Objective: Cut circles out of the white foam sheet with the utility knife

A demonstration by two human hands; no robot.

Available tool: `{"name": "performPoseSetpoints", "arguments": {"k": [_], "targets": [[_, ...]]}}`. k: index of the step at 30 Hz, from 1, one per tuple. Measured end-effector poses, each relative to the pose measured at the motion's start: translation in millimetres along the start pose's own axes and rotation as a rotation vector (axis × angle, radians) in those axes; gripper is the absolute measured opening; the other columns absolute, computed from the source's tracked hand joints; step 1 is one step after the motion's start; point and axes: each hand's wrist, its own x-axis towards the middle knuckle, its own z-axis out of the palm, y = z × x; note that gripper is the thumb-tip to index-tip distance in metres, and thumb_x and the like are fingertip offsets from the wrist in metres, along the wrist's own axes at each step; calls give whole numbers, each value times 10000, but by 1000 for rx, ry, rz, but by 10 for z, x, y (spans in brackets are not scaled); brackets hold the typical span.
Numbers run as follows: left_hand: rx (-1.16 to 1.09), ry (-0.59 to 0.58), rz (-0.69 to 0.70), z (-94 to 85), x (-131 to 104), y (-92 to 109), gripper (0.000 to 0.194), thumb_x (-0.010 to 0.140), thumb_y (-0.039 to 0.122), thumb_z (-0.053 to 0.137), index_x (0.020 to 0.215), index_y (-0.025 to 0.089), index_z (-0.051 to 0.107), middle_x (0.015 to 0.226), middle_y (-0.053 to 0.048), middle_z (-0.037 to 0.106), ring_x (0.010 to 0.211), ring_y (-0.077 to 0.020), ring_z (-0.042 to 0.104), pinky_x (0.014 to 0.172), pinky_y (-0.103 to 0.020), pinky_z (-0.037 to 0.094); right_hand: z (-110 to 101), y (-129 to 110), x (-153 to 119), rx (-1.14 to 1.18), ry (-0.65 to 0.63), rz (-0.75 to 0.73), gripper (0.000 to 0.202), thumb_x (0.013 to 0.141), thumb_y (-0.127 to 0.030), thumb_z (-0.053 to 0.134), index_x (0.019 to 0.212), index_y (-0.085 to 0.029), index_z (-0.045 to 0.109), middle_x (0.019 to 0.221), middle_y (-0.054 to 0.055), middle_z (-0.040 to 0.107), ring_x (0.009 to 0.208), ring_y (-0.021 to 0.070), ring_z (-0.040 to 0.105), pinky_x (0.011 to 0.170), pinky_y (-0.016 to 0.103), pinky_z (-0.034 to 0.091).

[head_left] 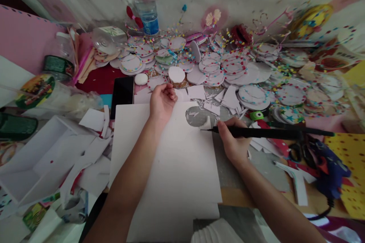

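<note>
A white board sheet (171, 167) lies in front of me, with a round hole (196, 116) cut near its upper right corner. My right hand (235, 138) grips a black pen-shaped cutter (256, 133), whose thin metal tip points left over the sheet, just below the hole. Over the sheet's top edge, my left hand (164, 100) is turned partly palm up, fingers loosely curled, and nothing shows in it. Beside its fingers is a pale round disc (182, 95), partly covered. White offcuts (229, 98) and thin strips are scattered beyond the sheet.
Stacks of white discs with coloured beads (211, 64) fill the back. A phone (122, 95) lies left of the sheet, near a white box (40, 159). On the right are scissors (303, 152) and a blue glue gun (330, 171). A water bottle (149, 15) stands behind.
</note>
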Motion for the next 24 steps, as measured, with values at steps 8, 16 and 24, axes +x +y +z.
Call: {"name": "performPoseSetpoints", "arguments": {"k": [8,16,24], "targets": [[-8,6,-10,4,2,2,326,865,139,413,581,143,573,494,9,476,418,-61,427,439,-176,328,17,79,-38,-43,-23,-138,287,791,-292,680,569,-199,524,484,-51,509,442,92,431,438,238,326],[0,14,-11,7,2,-1,346,877,138,396,579,141,570,486,5,480,413,-62,420,443,-183,326,19,59,15,-40,-49,-150,296,784,-266,668,544,-196,508,470,-57,479,432,82,413,421,226,301],[16,16,-8,0,9,-1,283,857,171,466,591,151,560,497,15,481,415,-61,425,447,-183,336,11,57,74,0,-80,-34,306,769,-304,658,534,-197,493,477,-51,460,459,92,401,437,230,295]]}}
